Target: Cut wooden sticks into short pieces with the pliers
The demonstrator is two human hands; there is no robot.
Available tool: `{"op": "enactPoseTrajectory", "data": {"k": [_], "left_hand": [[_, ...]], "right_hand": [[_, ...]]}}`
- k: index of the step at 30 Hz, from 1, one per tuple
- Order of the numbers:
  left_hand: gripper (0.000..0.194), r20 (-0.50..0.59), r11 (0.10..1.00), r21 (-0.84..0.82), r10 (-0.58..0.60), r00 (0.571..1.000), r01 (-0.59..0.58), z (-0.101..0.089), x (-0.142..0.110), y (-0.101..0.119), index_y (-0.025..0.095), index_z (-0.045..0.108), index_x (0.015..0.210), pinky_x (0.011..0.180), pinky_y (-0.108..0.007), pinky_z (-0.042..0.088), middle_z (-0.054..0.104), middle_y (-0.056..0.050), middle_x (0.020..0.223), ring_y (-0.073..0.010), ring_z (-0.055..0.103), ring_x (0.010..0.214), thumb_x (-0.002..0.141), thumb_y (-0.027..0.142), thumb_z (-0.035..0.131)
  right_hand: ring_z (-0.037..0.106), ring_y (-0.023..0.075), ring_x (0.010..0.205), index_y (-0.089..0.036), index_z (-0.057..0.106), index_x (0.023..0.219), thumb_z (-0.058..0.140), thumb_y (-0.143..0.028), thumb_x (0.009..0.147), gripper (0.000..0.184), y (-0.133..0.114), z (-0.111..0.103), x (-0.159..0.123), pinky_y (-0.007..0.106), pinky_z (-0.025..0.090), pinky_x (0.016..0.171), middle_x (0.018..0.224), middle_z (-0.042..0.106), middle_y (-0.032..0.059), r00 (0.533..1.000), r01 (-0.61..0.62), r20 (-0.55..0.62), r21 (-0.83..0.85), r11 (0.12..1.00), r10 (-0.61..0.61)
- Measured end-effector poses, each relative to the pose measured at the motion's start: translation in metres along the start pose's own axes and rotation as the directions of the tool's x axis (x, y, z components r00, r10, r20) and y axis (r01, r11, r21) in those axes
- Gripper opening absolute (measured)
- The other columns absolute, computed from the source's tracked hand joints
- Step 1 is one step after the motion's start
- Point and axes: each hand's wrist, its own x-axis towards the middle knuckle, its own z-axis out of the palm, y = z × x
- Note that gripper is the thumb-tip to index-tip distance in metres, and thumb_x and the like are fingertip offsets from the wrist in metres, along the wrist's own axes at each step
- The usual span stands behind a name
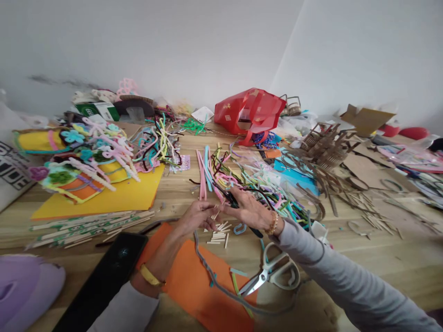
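Observation:
My left hand (195, 219) is closed, fingertips pinched on what looks like a thin wooden stick (215, 215), partly hidden by the fingers. Close beside it, my right hand (251, 210) grips black-handled pliers (256, 233); one handle shows below the palm and the jaws are hard to make out. Under both hands lies a small pile of short cut wooden sticks (218, 236). A bent blue pipe cleaner piece (239, 228) rests to the right of the pile. White-handled scissors (268, 272) lie partly open on the table, their blades over orange sheets (197, 281).
A heap of colourful pipe cleaners (277, 198) spreads behind my right hand. Long wooden sticks (90, 228) lie left, near a black phone-like slab (114, 267). Decorated yellow and orange baskets (79, 189) stand on a yellow sheet (148, 193). Behind are a red bag (230, 110) and brown woven baskets (328, 152).

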Motion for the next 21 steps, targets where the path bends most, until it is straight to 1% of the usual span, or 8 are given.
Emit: {"op": "enactPoseTrajectory", "data": {"k": [4, 6, 10, 15, 18, 21], "left_hand": [[0.044, 0.036, 0.993, -0.112, -0.025, 0.999, 0.029, 0.002, -0.005, -0.005, 0.014, 0.063, 0.081, 0.052, -0.021, 0.048, 0.07, -0.004, 0.073, -0.0127, 0.065, 0.053, 0.067, 0.055, 0.073], [0.043, 0.043, 0.989, -0.145, -0.029, 0.999, 0.035, 0.004, -0.006, -0.007, 0.014, 0.064, 0.078, 0.053, -0.021, 0.049, 0.069, -0.003, 0.07, -0.0138, 0.066, 0.055, 0.066, 0.053, 0.075], [0.039, 0.062, 0.982, -0.183, -0.025, 0.998, 0.036, 0.006, -0.008, -0.007, 0.013, 0.065, 0.074, 0.054, -0.022, 0.049, 0.068, -0.003, 0.066, -0.0144, 0.066, 0.055, 0.065, 0.049, 0.077], [0.034, 0.09, 0.978, -0.21, 0.011, 0.996, 0.008, 0.004, -0.01, -0.01, 0.015, 0.066, 0.076, 0.059, -0.026, 0.051, 0.068, -0.004, 0.068, -0.0154, 0.066, 0.058, 0.071, 0.047, 0.073], [0.033, 0.087, 0.981, -0.194, 0.024, 0.996, -0.006, 0.003, -0.009, -0.012, 0.015, 0.067, 0.076, 0.061, -0.028, 0.051, 0.068, -0.004, 0.067, -0.0166, 0.065, 0.059, 0.072, 0.047, 0.072], [0.033, 0.065, 0.988, -0.157, 0.028, 0.997, -0.018, 0.003, -0.012, -0.01, 0.015, 0.068, 0.082, 0.061, -0.028, 0.052, 0.069, -0.004, 0.069, -0.0175, 0.066, 0.06, 0.071, 0.046, 0.073]], "right_hand": [[0.05, 0.0172, 0.075, -0.017, 0.051, 0.098, 0.055, -0.041, 0.087, 0.027, -0.006, 0.005, -0.006, 0.029, 0.038, 0.069, 0.086, 0.054, 0.0022, 0.992, 0.123, 0.002, -0.037, 0.992, -0.123], [0.051, 0.0181, 0.077, -0.017, 0.05, 0.102, 0.055, -0.039, 0.088, 0.027, -0.008, 0.006, -0.009, 0.03, 0.04, 0.071, 0.089, 0.055, 0.0035, 0.988, 0.154, -0.003, -0.053, 0.987, -0.154], [0.052, 0.0197, 0.081, -0.016, 0.049, 0.107, 0.056, -0.038, 0.088, 0.03, -0.009, 0.008, -0.011, 0.032, 0.042, 0.075, 0.092, 0.055, 0.0047, 0.988, 0.152, -0.003, -0.058, 0.987, -0.152], [0.053, 0.0204, 0.084, -0.016, 0.048, 0.112, 0.054, -0.038, 0.089, 0.033, -0.007, 0.009, -0.011, 0.034, 0.042, 0.079, 0.096, 0.056, 0.0062, 0.986, 0.166, -0.012, -0.024, 0.986, -0.166], [0.052, 0.0204, 0.082, -0.016, 0.049, 0.108, 0.052, -0.042, 0.089, 0.032, -0.008, 0.008, -0.012, 0.034, 0.042, 0.077, 0.092, 0.056, 0.0056, 0.99, 0.14, -0.008, -0.022, 0.99, -0.14], [0.052, 0.0205, 0.083, -0.017, 0.051, 0.104, 0.05, -0.045, 0.09, 0.031, -0.009, 0.004, -0.016, 0.034, 0.042, 0.077, 0.093, 0.056, 0.0057, 0.993, 0.113, -0.027, -0.019, 0.993, -0.114]]}}
